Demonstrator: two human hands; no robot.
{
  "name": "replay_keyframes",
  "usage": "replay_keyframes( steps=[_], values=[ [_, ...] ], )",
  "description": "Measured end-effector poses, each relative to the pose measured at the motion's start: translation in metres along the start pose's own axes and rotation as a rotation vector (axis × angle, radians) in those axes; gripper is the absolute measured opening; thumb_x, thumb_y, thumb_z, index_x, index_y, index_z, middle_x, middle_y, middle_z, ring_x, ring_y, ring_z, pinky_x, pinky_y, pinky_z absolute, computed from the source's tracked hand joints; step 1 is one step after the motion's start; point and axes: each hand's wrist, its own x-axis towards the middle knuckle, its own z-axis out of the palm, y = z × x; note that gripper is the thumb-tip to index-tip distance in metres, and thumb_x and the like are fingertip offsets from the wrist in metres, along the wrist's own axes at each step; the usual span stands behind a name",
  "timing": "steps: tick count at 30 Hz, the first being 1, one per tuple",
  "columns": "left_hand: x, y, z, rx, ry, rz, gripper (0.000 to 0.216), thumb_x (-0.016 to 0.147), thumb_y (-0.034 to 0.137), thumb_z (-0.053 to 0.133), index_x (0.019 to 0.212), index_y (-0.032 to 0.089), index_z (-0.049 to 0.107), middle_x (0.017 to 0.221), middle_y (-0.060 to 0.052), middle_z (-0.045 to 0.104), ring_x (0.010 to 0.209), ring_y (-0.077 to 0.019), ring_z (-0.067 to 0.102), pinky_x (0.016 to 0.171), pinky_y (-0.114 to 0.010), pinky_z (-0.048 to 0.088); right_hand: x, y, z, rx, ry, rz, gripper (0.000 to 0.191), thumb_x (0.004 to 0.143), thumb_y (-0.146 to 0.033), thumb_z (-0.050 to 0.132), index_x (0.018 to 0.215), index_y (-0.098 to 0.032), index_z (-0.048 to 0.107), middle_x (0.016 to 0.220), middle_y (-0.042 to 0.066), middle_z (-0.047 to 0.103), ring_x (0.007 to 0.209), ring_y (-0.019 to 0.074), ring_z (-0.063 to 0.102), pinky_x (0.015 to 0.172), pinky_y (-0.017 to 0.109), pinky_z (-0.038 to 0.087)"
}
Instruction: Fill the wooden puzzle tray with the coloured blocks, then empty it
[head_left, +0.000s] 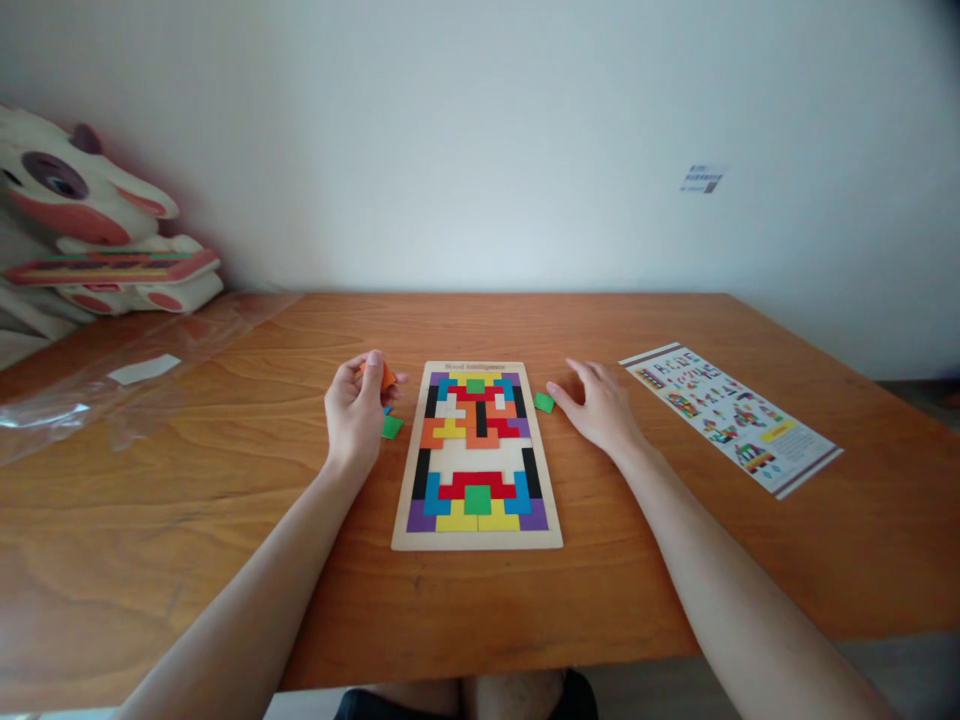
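Observation:
A wooden puzzle board (401, 520) lies flat before me, filled with coloured block pieces except for gaps across its middle and upper part. To its left, my left hand (356, 410) is closed on an orange puzzle piece (387, 376), held a little above the table. Under that hand a green piece (391, 427) lies beside the board, with a bit of blue showing behind it. My right hand (596, 405) rests open on the right, fingers apart. Its thumb is near another green piece (544, 402) next to the board's right edge; I cannot tell whether they touch.
A printed instruction sheet (731, 415) lies on the wooden table (480, 610) to the right. At the left are a clear plastic bag (82, 400) with a white label and a dog-shaped toy keyboard (112, 230). A wall with a small sticker (702, 180) stands behind.

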Motion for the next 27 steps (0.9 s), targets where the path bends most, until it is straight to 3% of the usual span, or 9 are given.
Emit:
replay_keyframes(
  steps=[5, 11, 17, 21, 27],
  values=[
    [-0.004, -0.002, -0.001, 0.113, -0.027, 0.022, 0.046, 0.078, 0.055, 0.073, 0.096, 0.016, 0.057, 0.061, 0.003, 0.062, 0.048, -0.0075, 0.052, 0.046, -0.018, 0.040, -0.005, -0.002, 0.001, -0.014, -0.086, -0.067, 0.043, 0.098, -0.041, 0.049, 0.124, -0.014, 0.069, 0.137, 0.017, 0.061, 0.131, 0.0333, 0.054, 0.109, 0.051, 0.042],
    [-0.008, -0.003, -0.003, 0.143, -0.064, -0.013, 0.042, 0.082, 0.054, 0.070, 0.096, 0.016, 0.058, 0.060, 0.003, 0.060, 0.047, -0.0070, 0.048, 0.042, -0.016, 0.037, -0.006, -0.007, -0.001, 0.065, -0.007, -0.084, 0.034, 0.094, -0.043, 0.056, 0.107, -0.019, 0.077, 0.119, 0.013, 0.071, 0.108, 0.0293, 0.068, 0.099, 0.047, 0.051],
    [-0.007, -0.002, -0.005, 0.063, -0.022, -0.077, 0.041, 0.082, 0.053, 0.071, 0.097, 0.017, 0.059, 0.063, 0.003, 0.061, 0.048, -0.0063, 0.050, 0.044, -0.015, 0.039, -0.009, -0.016, -0.004, 0.147, 0.013, -0.131, 0.027, 0.094, -0.039, 0.059, 0.102, -0.020, 0.075, 0.108, 0.011, 0.071, 0.098, 0.0276, 0.068, 0.091, 0.048, 0.052],
    [-0.012, 0.001, -0.001, 0.034, -0.085, -0.083, 0.036, 0.082, 0.048, 0.074, 0.095, 0.017, 0.059, 0.062, 0.003, 0.063, 0.049, -0.0074, 0.054, 0.045, -0.016, 0.043, -0.009, -0.024, -0.008, 0.252, 0.074, -0.134, 0.021, 0.096, -0.034, 0.057, 0.099, -0.019, 0.072, 0.097, 0.010, 0.070, 0.091, 0.0250, 0.066, 0.083, 0.043, 0.053],
    [-0.020, 0.004, 0.000, 0.066, -0.165, 0.013, 0.029, 0.081, 0.042, 0.077, 0.088, 0.016, 0.066, 0.078, -0.004, 0.073, 0.050, -0.0082, 0.056, 0.041, -0.018, 0.043, -0.011, -0.042, -0.012, 0.377, 0.117, -0.214, 0.011, 0.095, -0.024, 0.057, 0.098, -0.021, 0.067, 0.093, 0.007, 0.069, 0.089, 0.0223, 0.064, 0.080, 0.039, 0.052]
  ],
)
